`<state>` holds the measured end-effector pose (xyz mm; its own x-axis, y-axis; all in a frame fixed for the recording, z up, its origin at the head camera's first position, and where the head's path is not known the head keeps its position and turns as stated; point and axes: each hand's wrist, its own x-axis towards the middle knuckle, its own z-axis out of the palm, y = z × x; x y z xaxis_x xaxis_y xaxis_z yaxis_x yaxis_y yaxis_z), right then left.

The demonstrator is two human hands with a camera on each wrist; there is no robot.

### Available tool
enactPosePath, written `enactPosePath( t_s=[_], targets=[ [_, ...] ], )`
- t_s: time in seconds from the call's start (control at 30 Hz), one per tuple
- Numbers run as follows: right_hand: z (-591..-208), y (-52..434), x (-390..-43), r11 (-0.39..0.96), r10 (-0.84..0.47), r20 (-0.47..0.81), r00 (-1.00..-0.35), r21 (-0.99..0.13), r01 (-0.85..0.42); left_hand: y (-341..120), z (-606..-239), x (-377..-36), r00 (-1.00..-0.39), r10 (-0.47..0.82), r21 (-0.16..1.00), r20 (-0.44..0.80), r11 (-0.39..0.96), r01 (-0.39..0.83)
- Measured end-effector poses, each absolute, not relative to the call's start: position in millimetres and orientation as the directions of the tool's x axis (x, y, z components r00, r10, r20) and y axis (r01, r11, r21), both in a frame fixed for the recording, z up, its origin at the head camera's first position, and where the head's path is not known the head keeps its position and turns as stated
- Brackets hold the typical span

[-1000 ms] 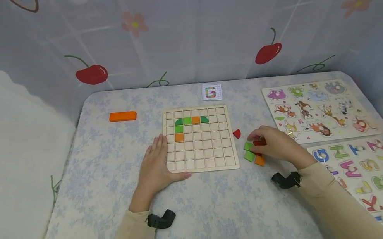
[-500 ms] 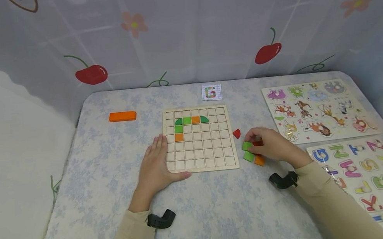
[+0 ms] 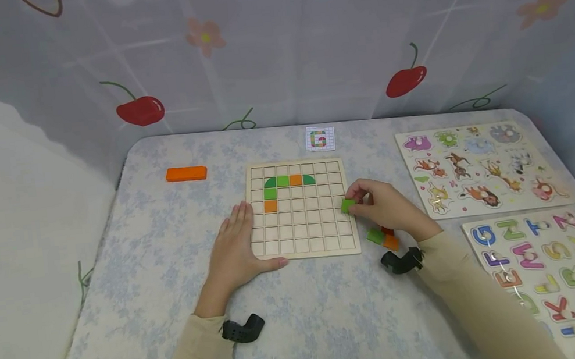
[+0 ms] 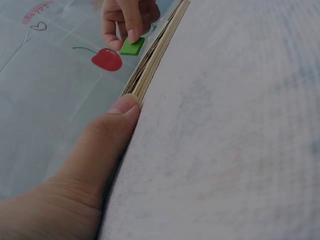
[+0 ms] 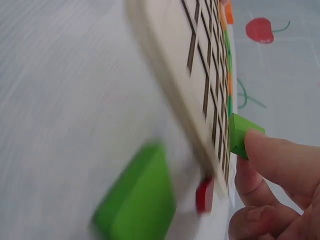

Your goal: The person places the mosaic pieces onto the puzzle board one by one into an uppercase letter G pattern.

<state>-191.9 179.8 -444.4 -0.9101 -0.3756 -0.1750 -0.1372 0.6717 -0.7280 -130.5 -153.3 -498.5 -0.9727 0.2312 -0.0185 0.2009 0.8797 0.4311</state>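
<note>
A wooden grid board (image 3: pixel 315 230) lies flat on the table. Set into its cells are several green and orange pieces, forming a row and a short column. My left hand (image 3: pixel 233 245) rests at the board's lower left corner, fingers straight along the left side, thumb touching the front edge. Between thumb and fingers, my right hand (image 3: pixel 388 204) pinches a light green square block (image 3: pixel 347 205), held up over the board's right edge. Another green block (image 3: pixel 375 236) and an orange block (image 3: pixel 391 243) lie right of the board. A red piece (image 5: pixel 204 196) shows by the board's edge in the right wrist view.
Behind the board lies a small pattern card (image 3: pixel 320 139). An orange bar (image 3: pixel 186 174) sits at the back left. To the right are an animal puzzle board (image 3: pixel 457 196) and a letter puzzle board (image 3: pixel 533 288). A printed curtain (image 3: pixel 274 52) hangs beyond the table.
My right hand has picked a green block out of the loose group and carried it left and slightly back, to the board's right edge. The left hand stays in place.
</note>
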Motion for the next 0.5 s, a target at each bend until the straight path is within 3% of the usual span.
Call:
enactPosePath(
  t_s=[0.5],
  targets=[
    [-446.8,80.3,-198.3,0.604,-0.477,-0.153,-0.865,-0.772,-0.197,-153.7,-498.7,-130.5,-0.972,0.232,0.417,-0.023,0.886,0.202]
  ],
)
